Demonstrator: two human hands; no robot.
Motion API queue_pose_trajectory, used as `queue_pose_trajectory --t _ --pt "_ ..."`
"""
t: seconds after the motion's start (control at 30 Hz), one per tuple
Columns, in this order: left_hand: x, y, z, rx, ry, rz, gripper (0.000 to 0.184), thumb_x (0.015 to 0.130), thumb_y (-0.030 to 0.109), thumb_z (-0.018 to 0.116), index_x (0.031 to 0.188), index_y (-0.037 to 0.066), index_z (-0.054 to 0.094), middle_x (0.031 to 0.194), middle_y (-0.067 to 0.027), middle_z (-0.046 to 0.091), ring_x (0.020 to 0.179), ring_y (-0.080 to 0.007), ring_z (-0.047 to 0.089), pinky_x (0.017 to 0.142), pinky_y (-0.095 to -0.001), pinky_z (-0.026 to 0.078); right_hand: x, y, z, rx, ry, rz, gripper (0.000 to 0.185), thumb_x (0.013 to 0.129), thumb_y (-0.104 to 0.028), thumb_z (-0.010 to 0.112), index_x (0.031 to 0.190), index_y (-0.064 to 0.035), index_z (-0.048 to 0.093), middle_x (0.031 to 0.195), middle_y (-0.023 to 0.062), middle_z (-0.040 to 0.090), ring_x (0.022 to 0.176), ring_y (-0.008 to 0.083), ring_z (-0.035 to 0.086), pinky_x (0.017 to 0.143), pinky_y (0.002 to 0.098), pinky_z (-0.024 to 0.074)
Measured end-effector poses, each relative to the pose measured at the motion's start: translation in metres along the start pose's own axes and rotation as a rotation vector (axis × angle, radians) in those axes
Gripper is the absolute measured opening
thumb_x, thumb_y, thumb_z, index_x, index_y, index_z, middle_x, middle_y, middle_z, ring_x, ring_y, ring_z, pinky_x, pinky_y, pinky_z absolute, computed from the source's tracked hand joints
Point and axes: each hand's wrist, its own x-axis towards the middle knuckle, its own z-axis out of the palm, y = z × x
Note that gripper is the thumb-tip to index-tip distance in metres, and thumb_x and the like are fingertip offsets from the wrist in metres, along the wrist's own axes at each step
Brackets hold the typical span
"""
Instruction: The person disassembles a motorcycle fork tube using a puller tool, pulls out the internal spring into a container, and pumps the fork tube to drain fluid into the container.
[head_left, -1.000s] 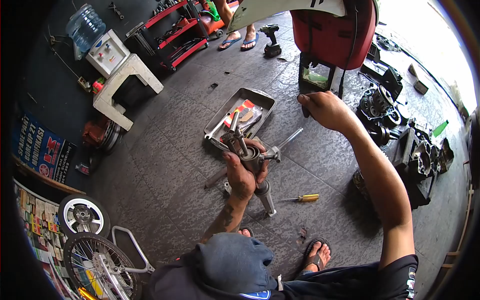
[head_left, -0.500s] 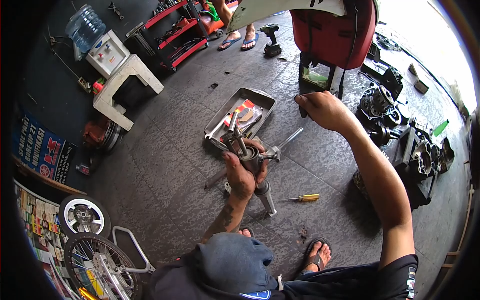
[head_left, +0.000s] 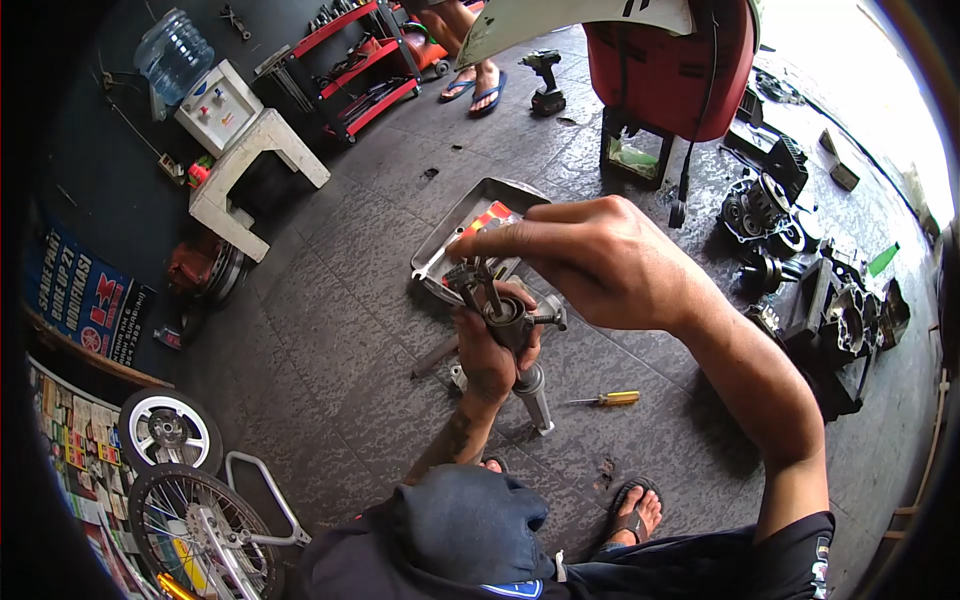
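Note:
My left hand (head_left: 487,355) is wrapped round a grey metal tube assembly (head_left: 533,393), whose open upper end shows a ring and a rod inside. A bolt with a coil (head_left: 548,320) sticks out at its right side. Over the top of the assembly reaches my right hand (head_left: 590,258), fingers bent toward the metal pieces at its upper end; whether it holds one is hidden. Behind lies a grey tray (head_left: 437,235) with a wrench (head_left: 437,252) and a red and yellow packet (head_left: 487,218).
A yellow-handled screwdriver (head_left: 618,398) lies on the floor to the right. Engine parts (head_left: 765,205) line the right side. A drill (head_left: 545,85), a red tool cart (head_left: 350,70) and a person's feet (head_left: 488,92) are at the back; wheels (head_left: 170,430) stand lower left.
My right hand has moved left and down, from the open floor to the top of the metal assembly. My left hand keeps its hold. The other person's feet have shifted.

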Motion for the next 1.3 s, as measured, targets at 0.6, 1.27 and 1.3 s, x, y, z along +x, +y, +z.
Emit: queue_pose_trajectory --t 0.6,1.27,1.3 --pt "-0.0043 -0.0004 -0.0059 -0.034 -0.025 -0.02 0.083 0.082 0.081 0.014 0.099 0.007 0.048 0.065 -0.0065 0.049 0.039 -0.0101 0.038 0.035 -0.0222 0.03 -0.0026 0.0017 0.0038 0.119 0.084 0.046 0.038 0.082 -0.015 0.066 0.119 -0.0184 0.064 0.083 0.0117 0.069 0.077 0.0272 0.069 0.068 0.0411 0.0546" --pt "-0.002 -0.0022 -0.0017 -0.058 0.049 0.001 0.08 0.083 0.079 0.014 0.097 0.008 0.048 0.052 -0.008 0.045 0.032 -0.0119 0.036 0.03 -0.0229 0.03 -0.0016 0.0029 0.0038 0.137 0.1 0.028 0.036 0.082 -0.013 0.064 0.117 -0.0184 0.064 0.08 0.0121 0.068 0.078 0.0302 0.067 0.068 0.0426 0.0533" --pt "-0.0019 -0.0018 -0.0014 -0.057 0.048 0.001 0.08 0.083 0.079 0.014 0.097 0.008 0.048 0.052 -0.008 0.045 0.032 -0.0119 0.036 0.03 -0.0229 0.03 -0.0011 0.0014 0.0019 0.133 0.092 0.035 0.036 0.082 -0.012 0.064 0.117 -0.0182 0.063 0.08 0.012 0.068 0.078 0.0302 0.067 0.068 0.0426 0.0533"
